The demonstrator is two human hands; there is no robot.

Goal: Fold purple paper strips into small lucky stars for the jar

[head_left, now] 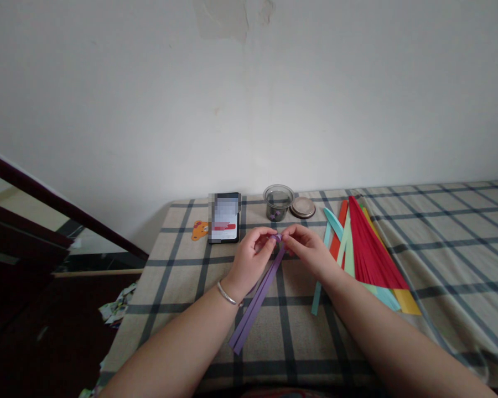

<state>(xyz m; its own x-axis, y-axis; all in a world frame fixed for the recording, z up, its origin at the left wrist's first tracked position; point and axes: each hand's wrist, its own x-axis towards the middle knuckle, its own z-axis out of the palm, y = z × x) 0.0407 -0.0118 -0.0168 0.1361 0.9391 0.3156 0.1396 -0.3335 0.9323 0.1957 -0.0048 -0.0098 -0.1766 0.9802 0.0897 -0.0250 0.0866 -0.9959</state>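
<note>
My left hand [255, 251] and my right hand [307, 246] meet over the checked cloth, fingertips pinched on a small folded part of a purple paper strip [279, 237]. Long purple paper strips [257, 309] slant down from beneath my fingers toward the front; whether one joins the folded part is hidden. A bangle circles my left wrist. Just behind my hands stands a clear round container [278, 197] with small purple stars [275, 214] showing at its lower part. Its likely lid [303, 207] lies to the right of it.
A phone or tablet [224, 218] with a blurred screen leans at the back left, beside an orange bear figure [199, 230]. Right of my hands lie red paper strips [371, 251], with orange, green, blue and yellow ones around them. A white wall [249, 121] rises behind.
</note>
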